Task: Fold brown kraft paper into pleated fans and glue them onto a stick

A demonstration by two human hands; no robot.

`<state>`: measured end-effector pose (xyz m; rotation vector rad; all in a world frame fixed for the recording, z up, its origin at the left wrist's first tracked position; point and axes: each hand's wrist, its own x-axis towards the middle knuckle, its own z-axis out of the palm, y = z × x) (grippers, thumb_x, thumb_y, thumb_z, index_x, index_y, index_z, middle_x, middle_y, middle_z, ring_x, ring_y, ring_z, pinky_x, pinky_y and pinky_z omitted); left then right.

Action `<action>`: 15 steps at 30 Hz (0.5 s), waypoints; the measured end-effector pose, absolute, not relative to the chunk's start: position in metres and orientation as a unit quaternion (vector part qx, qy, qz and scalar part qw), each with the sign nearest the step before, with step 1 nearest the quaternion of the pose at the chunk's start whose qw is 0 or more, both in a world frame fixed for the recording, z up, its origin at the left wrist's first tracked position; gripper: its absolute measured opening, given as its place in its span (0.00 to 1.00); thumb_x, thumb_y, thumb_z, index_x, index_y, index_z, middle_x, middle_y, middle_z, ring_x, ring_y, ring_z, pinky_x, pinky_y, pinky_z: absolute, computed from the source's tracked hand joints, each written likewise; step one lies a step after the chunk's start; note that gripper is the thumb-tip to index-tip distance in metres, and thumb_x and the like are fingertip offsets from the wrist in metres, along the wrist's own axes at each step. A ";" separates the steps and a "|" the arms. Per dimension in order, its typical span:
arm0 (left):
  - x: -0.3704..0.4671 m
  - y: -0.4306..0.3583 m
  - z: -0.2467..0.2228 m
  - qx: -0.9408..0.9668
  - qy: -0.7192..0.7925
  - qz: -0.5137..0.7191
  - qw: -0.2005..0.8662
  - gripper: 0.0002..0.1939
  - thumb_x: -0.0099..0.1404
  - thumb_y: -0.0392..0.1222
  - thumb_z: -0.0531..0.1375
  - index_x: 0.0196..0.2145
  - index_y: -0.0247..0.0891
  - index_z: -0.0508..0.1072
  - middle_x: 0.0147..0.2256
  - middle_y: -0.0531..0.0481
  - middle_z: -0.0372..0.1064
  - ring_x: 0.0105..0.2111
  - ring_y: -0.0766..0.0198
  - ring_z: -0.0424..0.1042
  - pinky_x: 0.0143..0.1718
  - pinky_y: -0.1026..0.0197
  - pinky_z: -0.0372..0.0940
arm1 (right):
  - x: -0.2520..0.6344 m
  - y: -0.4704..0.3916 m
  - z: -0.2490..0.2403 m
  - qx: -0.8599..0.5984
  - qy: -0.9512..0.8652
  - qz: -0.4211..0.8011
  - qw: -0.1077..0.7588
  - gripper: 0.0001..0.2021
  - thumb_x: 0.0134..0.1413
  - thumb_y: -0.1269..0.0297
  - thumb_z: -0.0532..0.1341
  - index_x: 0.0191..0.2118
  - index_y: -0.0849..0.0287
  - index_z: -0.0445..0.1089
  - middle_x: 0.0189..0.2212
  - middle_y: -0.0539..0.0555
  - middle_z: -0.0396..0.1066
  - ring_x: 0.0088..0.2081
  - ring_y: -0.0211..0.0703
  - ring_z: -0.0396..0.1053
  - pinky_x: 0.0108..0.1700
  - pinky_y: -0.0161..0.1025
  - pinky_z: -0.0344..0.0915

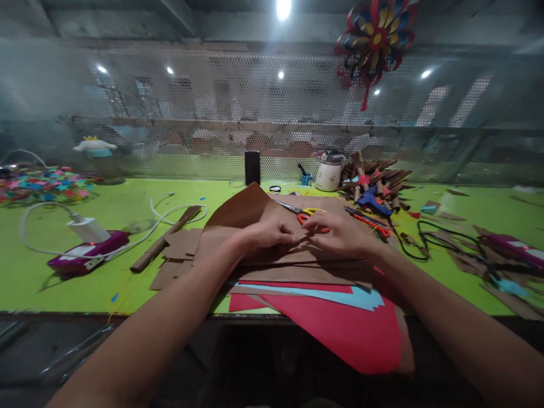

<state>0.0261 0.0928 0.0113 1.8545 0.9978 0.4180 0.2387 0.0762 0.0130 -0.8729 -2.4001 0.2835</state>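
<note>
Left hand (270, 231) and right hand (335, 231) nearly meeting over stacked brown paper sheets (289, 274), fingers (290, 238) curled, whether grasping anything I cannot tell, red-and-yellow-handled metal scissors (293, 208) just beyond, lime-green surface (25, 255) beneath.

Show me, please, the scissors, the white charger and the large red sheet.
Scissors (293, 209): head view, on the metal blades.
White charger (90, 231): head view, on its body.
Large red sheet (352, 334): head view, on its broad lower part.
</note>
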 end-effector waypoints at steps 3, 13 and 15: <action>0.027 0.091 0.013 0.772 0.390 0.168 0.473 0.19 0.54 0.54 0.60 0.26 0.31 0.72 0.19 0.54 0.60 0.20 0.72 0.55 0.21 0.66 0.47 | 0.237 0.076 0.015 -0.375 -0.863 0.218 0.258 0.13 0.50 0.61 0.58 0.40 0.61 0.71 0.35 0.54 0.71 0.35 0.40 0.67 0.34 0.34 0.62; 0.033 0.086 0.019 0.807 0.350 0.193 0.435 0.18 0.54 0.52 0.59 0.20 0.32 0.68 0.17 0.56 0.56 0.19 0.73 0.52 0.20 0.67 0.47 | 0.237 0.086 0.002 -0.404 -0.782 0.384 0.279 0.16 0.48 0.53 0.59 0.23 0.62 0.67 0.15 0.47 0.63 0.19 0.31 0.57 0.23 0.32 0.53; 0.034 0.086 0.020 0.816 0.363 0.185 0.411 0.18 0.54 0.51 0.59 0.19 0.32 0.67 0.17 0.55 0.57 0.19 0.73 0.53 0.21 0.66 0.47 | 0.237 0.086 0.002 -0.416 -0.764 0.408 0.277 0.17 0.47 0.52 0.60 0.22 0.63 0.66 0.14 0.47 0.62 0.17 0.31 0.57 0.21 0.31 0.52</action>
